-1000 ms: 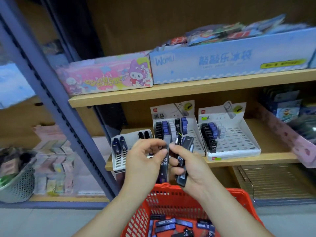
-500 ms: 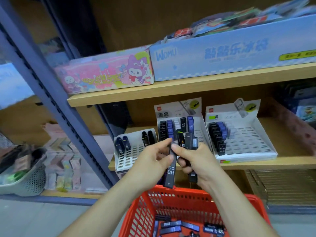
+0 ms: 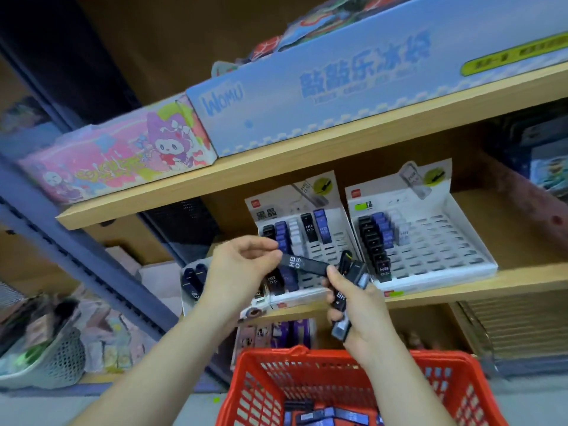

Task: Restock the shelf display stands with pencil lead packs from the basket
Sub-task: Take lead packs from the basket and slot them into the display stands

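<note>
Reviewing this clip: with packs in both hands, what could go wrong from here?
The right hand grips several packs fanned at different angles; one could slip out and miss the red basket. The left hand pinches the black pack only at one end, a weak hold for slotting it in. The middle stand sorts packs in columns by colour; this one might land in the wrong column.

My left hand hides one end of its pack and much of the small stand behind. The basket runs off the bottom edge. I can't count the bundle in my right hand. The grey bin at left is blurred.
</note>
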`<action>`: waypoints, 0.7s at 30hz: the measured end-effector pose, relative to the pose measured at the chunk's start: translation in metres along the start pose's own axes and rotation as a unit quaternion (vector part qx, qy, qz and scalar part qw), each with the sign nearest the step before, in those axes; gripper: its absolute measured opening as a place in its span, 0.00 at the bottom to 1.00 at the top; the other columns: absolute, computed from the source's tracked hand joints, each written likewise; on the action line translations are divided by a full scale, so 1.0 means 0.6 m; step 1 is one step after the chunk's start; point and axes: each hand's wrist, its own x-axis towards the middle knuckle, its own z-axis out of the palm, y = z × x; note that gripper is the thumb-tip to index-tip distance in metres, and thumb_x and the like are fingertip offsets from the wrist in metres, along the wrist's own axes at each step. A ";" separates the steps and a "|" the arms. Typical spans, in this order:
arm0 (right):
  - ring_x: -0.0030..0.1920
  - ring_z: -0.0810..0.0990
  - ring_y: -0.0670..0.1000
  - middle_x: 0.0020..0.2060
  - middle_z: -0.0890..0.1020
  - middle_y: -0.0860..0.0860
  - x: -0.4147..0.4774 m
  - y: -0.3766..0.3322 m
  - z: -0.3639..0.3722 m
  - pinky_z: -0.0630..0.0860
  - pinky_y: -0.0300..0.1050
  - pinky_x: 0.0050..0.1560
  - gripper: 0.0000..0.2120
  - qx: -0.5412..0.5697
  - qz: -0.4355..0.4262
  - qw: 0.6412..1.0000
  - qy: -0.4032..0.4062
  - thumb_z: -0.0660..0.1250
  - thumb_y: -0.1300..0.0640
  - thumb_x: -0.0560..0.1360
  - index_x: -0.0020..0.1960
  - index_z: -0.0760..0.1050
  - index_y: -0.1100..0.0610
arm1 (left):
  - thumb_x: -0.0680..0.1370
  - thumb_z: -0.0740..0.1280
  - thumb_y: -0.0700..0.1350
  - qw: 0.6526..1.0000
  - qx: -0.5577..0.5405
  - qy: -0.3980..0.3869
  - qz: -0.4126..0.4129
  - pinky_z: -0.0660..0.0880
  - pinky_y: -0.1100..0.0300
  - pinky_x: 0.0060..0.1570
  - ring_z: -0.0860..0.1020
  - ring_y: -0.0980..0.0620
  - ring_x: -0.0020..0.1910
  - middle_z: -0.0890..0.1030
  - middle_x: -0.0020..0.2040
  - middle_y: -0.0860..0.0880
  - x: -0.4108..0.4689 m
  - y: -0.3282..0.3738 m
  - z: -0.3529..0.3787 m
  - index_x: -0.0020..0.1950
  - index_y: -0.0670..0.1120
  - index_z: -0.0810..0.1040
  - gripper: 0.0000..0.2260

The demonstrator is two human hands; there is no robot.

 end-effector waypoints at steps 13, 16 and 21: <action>0.27 0.76 0.49 0.38 0.82 0.57 0.029 0.003 -0.027 0.67 0.40 0.23 0.10 -0.059 0.040 0.997 0.013 0.63 0.62 0.80 0.60 0.73 0.65 | 0.78 0.67 0.46 0.930 0.331 -0.028 0.156 0.70 0.68 0.51 0.78 0.54 0.53 0.82 0.56 0.51 0.180 0.003 0.085 0.57 0.47 0.82 0.10; 0.29 0.77 0.49 0.38 0.85 0.56 0.032 -0.001 -0.031 0.67 0.39 0.23 0.08 -0.065 0.040 0.997 -0.003 0.62 0.63 0.80 0.58 0.73 0.62 | 0.77 0.69 0.44 0.936 0.309 -0.058 0.157 0.74 0.61 0.58 0.79 0.54 0.53 0.82 0.56 0.50 0.192 -0.009 0.090 0.55 0.46 0.83 0.08; 0.32 0.82 0.51 0.42 0.87 0.57 0.029 -0.002 -0.031 0.68 0.39 0.24 0.07 -0.075 0.038 0.996 -0.024 0.62 0.63 0.80 0.58 0.73 0.60 | 0.77 0.69 0.46 0.936 0.302 -0.081 0.163 0.76 0.56 0.58 0.80 0.55 0.52 0.83 0.55 0.52 0.199 -0.015 0.090 0.54 0.50 0.83 0.07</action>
